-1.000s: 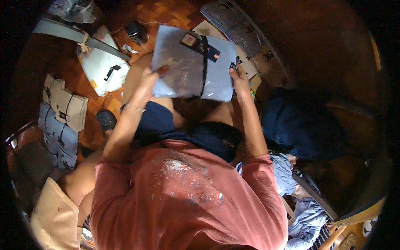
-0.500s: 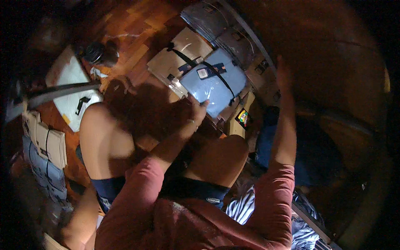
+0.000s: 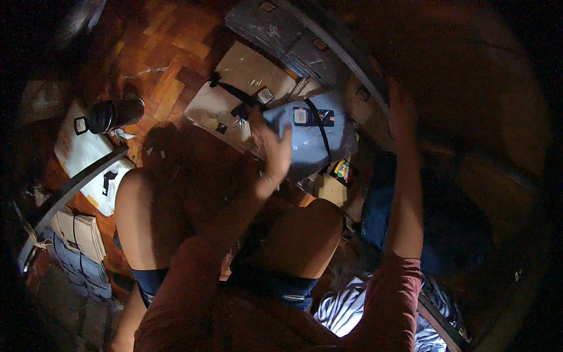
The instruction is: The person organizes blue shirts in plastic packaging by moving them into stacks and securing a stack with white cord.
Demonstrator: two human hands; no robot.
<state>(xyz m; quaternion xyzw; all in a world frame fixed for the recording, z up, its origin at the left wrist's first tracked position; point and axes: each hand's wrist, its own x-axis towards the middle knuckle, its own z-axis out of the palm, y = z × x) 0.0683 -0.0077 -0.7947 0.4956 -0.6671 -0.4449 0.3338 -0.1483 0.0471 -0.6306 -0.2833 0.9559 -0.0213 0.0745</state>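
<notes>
My left hand is open, thumb and fingers apart, by the left edge of a light blue folded garment in clear plastic. A black strap and a dark tag cross that pack. Left of it lie beige packs with their own black strap, and my fingertips are close to them; whether they touch is unclear. My right hand is raised in shadow beside a long grey bar. Its fingers are too dark to make out.
Dark plastic-wrapped packs line the far side. On the left are a dark bottle, a white package, a curved strip and strapped beige bundles. Striped cloth lies at lower right, dark blue fabric above it.
My left hand has come off the blue pack's near corner and spread its fingers toward the beige packs. The blue pack sits turned a little. My right hand stays by the bar.
</notes>
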